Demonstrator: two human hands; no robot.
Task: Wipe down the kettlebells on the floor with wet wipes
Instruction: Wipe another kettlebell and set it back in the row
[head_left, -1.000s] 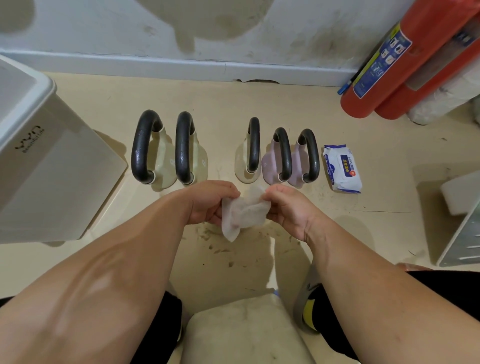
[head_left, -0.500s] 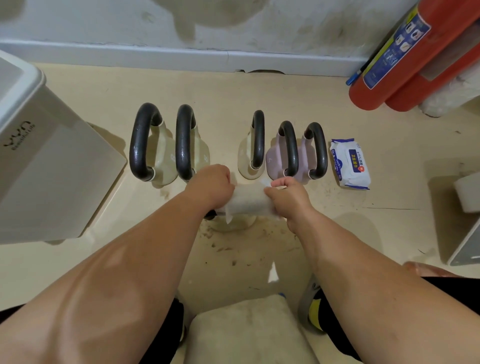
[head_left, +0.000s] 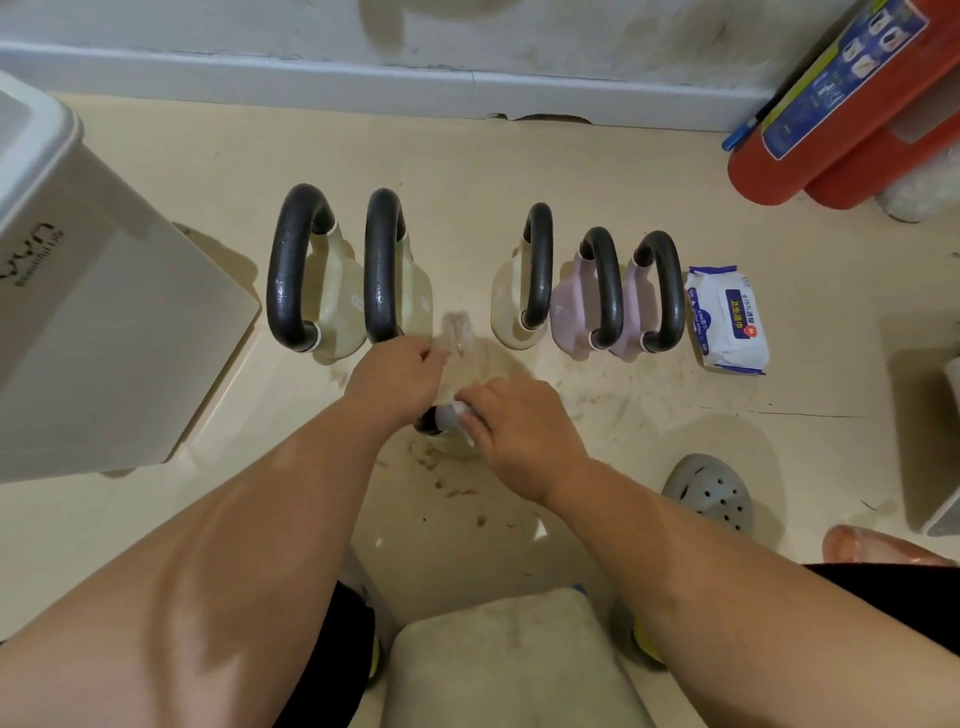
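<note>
Beige floor (head_left: 519, 156), scuffed, with skirting behind. The near kettlebell (head_left: 457, 448) sits just in front of the row, mostly hidden under both hands. Its black handle (head_left: 428, 422) looks to run left-right, and only the left end shows.

Right hand (head_left: 519, 431): grip clamped on the wipe (head_left: 450, 414), which is wrapped round the handle.
Left hand (head_left: 395, 376): fingers curled, just above the bare end; cannot tell if it holds anything.

Judgement: the next stroke runs along the handle toward the left, and the right hand is nearer.

Count:
- 6 kettlebells: 2 big pale ones (head_left: 337, 306), 1 small cream one (head_left: 506, 312), 2 lilac ones (head_left: 571, 312), plus 1 under the hands
- 1 wipe out
- 1 wipe pack (head_left: 727, 319), right of the row
</note>
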